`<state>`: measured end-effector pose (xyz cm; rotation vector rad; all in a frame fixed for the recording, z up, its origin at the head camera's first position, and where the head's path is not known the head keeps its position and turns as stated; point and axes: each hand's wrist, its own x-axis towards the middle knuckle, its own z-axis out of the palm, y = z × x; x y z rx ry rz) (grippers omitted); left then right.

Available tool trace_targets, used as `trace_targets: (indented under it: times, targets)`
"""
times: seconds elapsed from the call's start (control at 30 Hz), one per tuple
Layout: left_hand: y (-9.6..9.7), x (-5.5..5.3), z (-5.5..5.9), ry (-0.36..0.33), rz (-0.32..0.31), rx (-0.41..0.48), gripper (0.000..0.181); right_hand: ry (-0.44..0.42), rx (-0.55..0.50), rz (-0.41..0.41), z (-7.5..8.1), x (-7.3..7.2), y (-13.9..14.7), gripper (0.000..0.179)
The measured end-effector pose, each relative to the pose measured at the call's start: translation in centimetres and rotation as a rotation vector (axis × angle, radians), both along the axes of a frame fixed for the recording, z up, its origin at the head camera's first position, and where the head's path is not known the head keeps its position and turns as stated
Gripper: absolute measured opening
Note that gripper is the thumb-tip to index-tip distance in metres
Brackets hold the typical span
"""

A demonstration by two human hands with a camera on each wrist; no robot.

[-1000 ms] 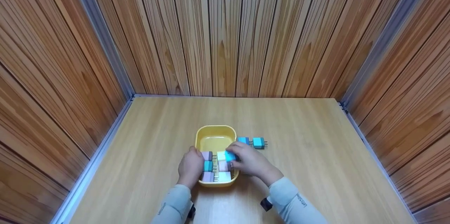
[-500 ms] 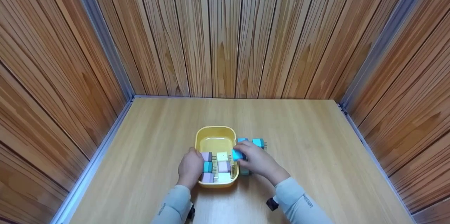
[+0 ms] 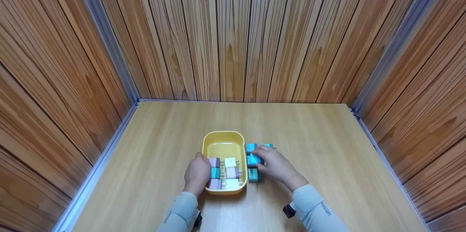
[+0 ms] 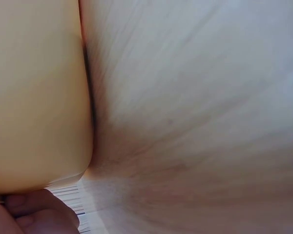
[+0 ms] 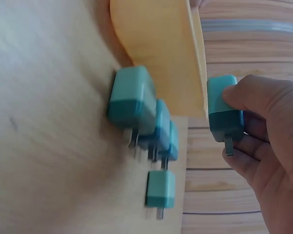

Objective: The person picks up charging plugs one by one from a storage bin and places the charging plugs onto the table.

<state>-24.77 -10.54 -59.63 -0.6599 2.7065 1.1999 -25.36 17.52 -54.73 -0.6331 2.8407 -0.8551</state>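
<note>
1. Just off the right side of the yellow bin, we see the right hand pinching a teal plug between thumb and fingers.
2. At the bin's left side, the left hand grips the rim; the left wrist view gives us mainly the bin's outer wall and a few fingers against it.
3. Right of the bin, the right wrist view shows us four resting plugs, three lined along its wall and one farther out, with the teal plug raised clear of them; from the head, the right hand's grasp hides one.
4. Inside the bin, only the head view shows us six plugs in two columns, lilac, teal, cream and white.
5. Beside the bin's rim, we find the teal plug two-toned: lighter body, darker prong end, metal prong pointing away from the bin.
</note>
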Motion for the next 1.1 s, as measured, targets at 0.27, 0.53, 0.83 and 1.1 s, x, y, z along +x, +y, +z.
trace_targets:
  times: [0.27,0.53,0.83,1.1]
  targets:
    - [0.1,-0.1,-0.2,0.043,-0.019,-0.045,0.049,-0.005,-0.005,-0.053,-0.7,-0.3,1.6,0.050]
    - [0.0,0.1,-0.1,0.065,-0.022,-0.031,0.045,-0.007,-0.002,-0.069,-1.3,-0.4,2.6,0.050]
    - [-0.2,0.1,-0.1,0.045,-0.023,0.001,0.049,-0.006,0.000,-0.089,-1.7,-0.6,3.3,0.048]
    - [-0.2,0.2,-0.1,0.052,-0.035,0.000,0.047,0.010,0.005,-0.111,-2.6,-0.7,4.0,0.049]
